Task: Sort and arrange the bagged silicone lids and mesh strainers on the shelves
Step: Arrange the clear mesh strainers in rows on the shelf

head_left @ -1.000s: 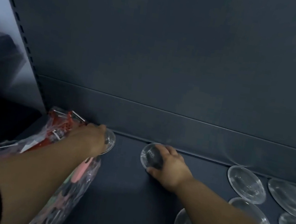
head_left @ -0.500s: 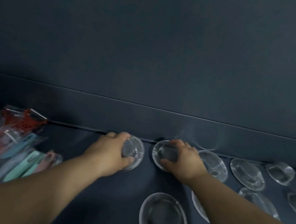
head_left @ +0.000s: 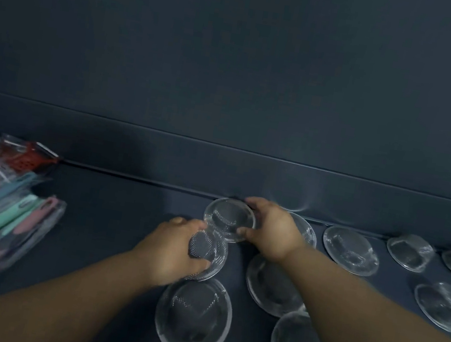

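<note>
Mesh is glinting in the left hand [head_left: 176,251], which is curling round a strainer [head_left: 208,246]; the right hand [head_left: 271,231] is gripping a bagged disc [head_left: 228,218] just behind it, rims touching, by the back edge of the shelf [head_left: 123,213].

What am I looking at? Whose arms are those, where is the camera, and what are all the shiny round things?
There is no machine here, just a person. The camera sits on the person's head and looks down, so you see the arms as if they were your own. The left hand grips a small round mesh strainer. The right hand pinches the rim of a second strainer just behind it. Below them is a dark shelf. More round pieces in clear bags are spread over it, near the hands and off to the right. At the left lies a bag of colourful tools, red, green and pink.
</note>
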{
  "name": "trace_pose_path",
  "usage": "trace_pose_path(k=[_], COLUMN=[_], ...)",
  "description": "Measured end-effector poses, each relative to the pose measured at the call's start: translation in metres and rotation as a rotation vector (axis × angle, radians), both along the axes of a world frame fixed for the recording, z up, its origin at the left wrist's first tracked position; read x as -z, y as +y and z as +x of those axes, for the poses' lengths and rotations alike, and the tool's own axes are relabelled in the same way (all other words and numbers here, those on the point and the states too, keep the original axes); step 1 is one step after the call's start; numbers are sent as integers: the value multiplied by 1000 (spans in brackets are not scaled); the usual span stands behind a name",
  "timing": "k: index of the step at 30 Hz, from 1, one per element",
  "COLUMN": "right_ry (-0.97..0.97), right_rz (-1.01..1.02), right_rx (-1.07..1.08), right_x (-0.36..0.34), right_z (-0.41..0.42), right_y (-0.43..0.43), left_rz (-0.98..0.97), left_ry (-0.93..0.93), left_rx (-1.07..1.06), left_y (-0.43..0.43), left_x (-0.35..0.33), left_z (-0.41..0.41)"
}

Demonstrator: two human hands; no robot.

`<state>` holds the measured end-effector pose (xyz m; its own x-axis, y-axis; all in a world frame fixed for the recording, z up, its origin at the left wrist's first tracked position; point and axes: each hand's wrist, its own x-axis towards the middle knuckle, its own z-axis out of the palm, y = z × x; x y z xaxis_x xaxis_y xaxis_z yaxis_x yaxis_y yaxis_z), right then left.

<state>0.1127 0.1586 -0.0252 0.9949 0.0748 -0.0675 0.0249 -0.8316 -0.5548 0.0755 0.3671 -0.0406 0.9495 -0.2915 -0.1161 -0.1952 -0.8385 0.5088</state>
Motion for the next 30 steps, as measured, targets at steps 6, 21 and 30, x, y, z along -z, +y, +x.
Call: trace_pose_path(k=[6, 21, 30], right_ry=[-71, -2, 41], right_rz=[-52, -124, -105], right_rx=[-94, -26, 91], right_x=[-12, 7, 7], right_z=[-47, -96, -98], right_y=[-28, -57, -62], left_rz=[45, -126, -71], left_ry=[-31, -109, -187], left_rx=[-30, -52, -41], left_y=[-23, -48, -55], left_x=[0, 6, 9], left_z=[-28, -39, -26])
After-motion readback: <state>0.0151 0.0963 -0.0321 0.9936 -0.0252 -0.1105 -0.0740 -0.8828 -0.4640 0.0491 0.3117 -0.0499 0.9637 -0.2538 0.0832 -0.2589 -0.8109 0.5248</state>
